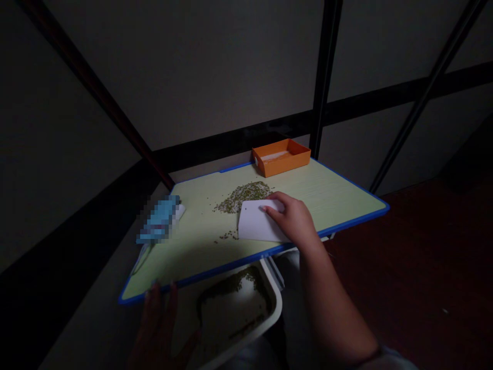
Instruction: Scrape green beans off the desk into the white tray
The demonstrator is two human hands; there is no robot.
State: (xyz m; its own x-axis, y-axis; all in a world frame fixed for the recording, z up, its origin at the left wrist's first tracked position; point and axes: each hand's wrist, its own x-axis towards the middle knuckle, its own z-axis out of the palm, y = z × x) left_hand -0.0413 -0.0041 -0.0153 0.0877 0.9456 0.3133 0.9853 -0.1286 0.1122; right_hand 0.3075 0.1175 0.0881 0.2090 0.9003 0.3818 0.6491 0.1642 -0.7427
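Note:
My right hand (pixel 295 218) is closed on a flat white scraper (pixel 258 226), thumb on its near face. The scraper stands tilted on the pale green tabletop (pixel 192 246), just in front of a pile of small greenish beans or seeds (pixel 246 194). A few loose ones (pixel 229 235) lie to its left. My left hand (pixel 159 324) is dim, its fingers spread and reaching up to the table's front edge. Beside it, below that edge, a white-rimmed tray (pixel 275 303) holds more of the greenish grains along its sides.
An orange open box (pixel 287 163) stands at the table's back edge. On the left, a blue blurred-out object (pixel 159 218) lies with a cable running from it. The tabletop has a blue rim (pixel 354 222). Dark wall panels rise behind, and reddish floor shows at right.

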